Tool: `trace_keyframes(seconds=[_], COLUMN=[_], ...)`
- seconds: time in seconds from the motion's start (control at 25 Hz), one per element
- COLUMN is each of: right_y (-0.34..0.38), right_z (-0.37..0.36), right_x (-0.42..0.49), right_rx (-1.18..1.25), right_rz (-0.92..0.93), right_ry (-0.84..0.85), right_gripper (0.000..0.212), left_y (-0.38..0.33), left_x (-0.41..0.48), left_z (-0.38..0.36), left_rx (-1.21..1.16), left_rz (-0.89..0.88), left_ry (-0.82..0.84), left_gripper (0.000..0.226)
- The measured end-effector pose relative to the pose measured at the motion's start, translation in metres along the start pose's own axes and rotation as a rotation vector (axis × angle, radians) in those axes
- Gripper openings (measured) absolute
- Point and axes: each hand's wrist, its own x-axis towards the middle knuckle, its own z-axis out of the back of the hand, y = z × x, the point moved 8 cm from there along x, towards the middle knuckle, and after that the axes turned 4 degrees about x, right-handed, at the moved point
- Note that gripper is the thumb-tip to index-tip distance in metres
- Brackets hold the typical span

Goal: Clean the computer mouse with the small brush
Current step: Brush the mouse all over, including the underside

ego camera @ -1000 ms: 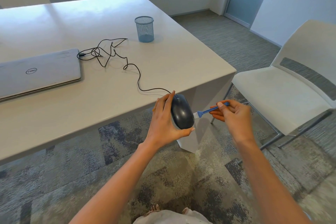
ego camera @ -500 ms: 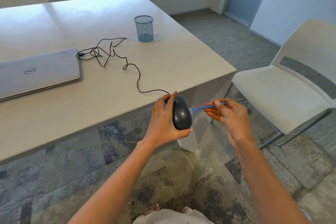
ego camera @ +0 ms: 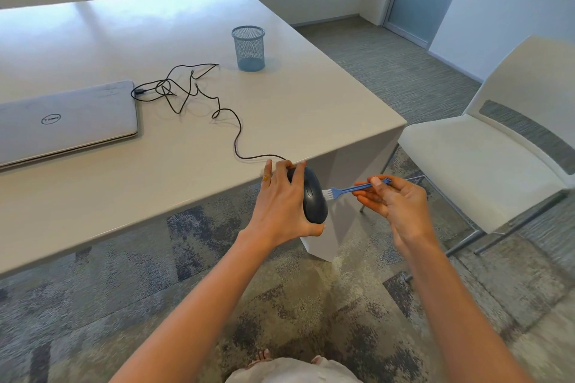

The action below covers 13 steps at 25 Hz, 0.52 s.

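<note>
You are mid-brushing: your left hand (ego camera: pixel 281 205) grips the mouse (ego camera: pixel 313 196) off the table's (ego camera: pixel 311 96) near right corner, your right hand (ego camera: pixel 395 202) pinches the brush (ego camera: pixel 345 190) against its side, so next sweep along that edge.

dark mouse (ego camera: pixel 314 196) upright, blue brush (ego camera: pixel 348 189) touching

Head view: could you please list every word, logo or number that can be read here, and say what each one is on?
"DELL", ringed and seen upside down: on the lid of the closed silver laptop.
Small mark on the dark grey computer mouse: too small to read.
No text visible on the small blue plastic brush or the blue mesh pen cup.
</note>
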Motion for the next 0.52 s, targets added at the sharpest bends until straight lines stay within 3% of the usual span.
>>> trace_keyframes(seconds=[0.28, 0.4, 0.52], right_y=[0.001, -0.007, -0.011], right_z=[0.010, 0.000, -0.007], right_x=[0.004, 0.003, 0.002], right_rx=[-0.104, -0.222, -0.182], right_rz=[0.079, 0.107, 0.101], right_ry=[-0.095, -0.035, 0.006], right_gripper=[0.011, 0.010, 0.010], left_y=[-0.001, -0.004, -0.006], left_x=[0.001, 0.002, 0.003], left_z=[-0.003, -0.004, -0.005], left_rx=[-0.057, -0.087, -0.104], left_rz=[0.027, 0.025, 0.018], left_ry=[-0.003, 0.008, 0.007], left_gripper=[0.132, 0.128, 0.123])
